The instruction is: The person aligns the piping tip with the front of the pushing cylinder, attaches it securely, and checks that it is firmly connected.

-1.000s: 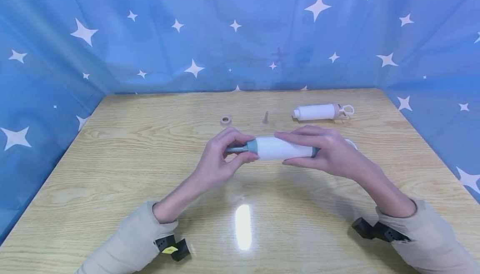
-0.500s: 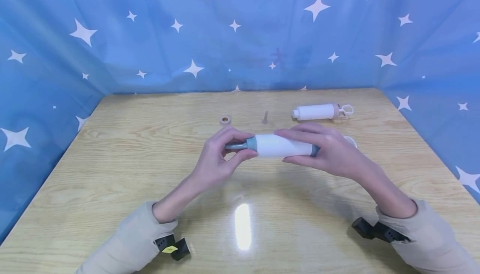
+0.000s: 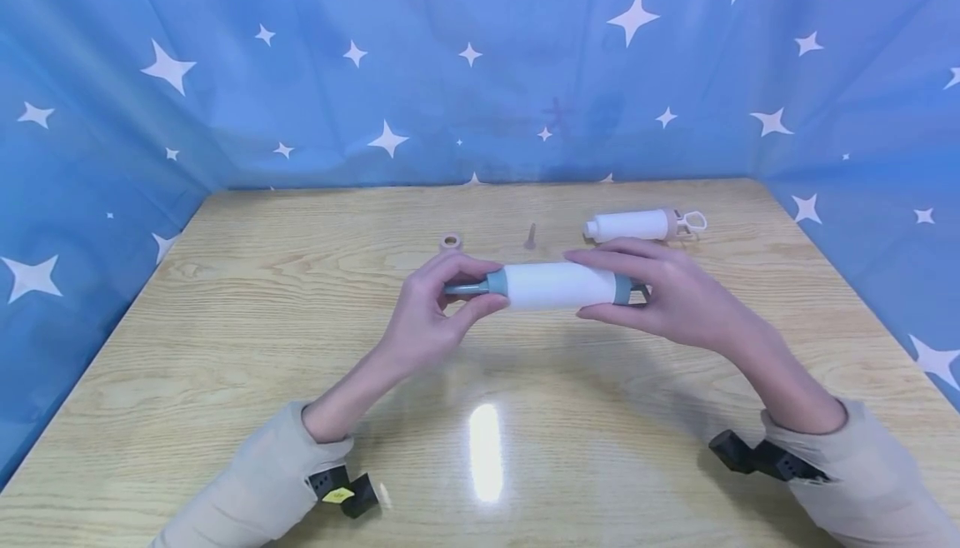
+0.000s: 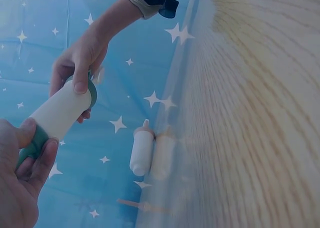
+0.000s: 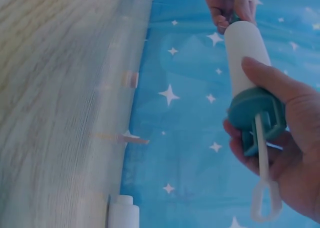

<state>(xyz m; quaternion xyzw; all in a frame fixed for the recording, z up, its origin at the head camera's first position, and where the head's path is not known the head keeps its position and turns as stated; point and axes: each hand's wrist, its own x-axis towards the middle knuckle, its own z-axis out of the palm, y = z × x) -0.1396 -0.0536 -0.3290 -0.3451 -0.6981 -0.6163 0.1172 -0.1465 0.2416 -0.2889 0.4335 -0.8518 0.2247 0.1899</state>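
The white tube (image 3: 558,286) is held up level over the tabletop (image 3: 225,306), between both hands. On my feed, the left hand (image 3: 422,315) pinches its teal collar (image 3: 497,283), thumb opposite fingers, the nozzle (image 3: 467,289) pointing towards the palm. The right hand (image 3: 671,291) grips the barrel beside the teal flange (image 5: 248,108), its pull loop (image 5: 256,208) left free. I'd judge that supporting both ends keeps it steady and straight. Behind, a second white tube (image 3: 630,225) lies on its side; the pinkish ring (image 3: 451,241) and slim piece (image 3: 530,237) stand apart, probably out of the hands' way. I find no readable brand; marks on the yellow tag (image 3: 339,495) by the left cuff are too small to make out.
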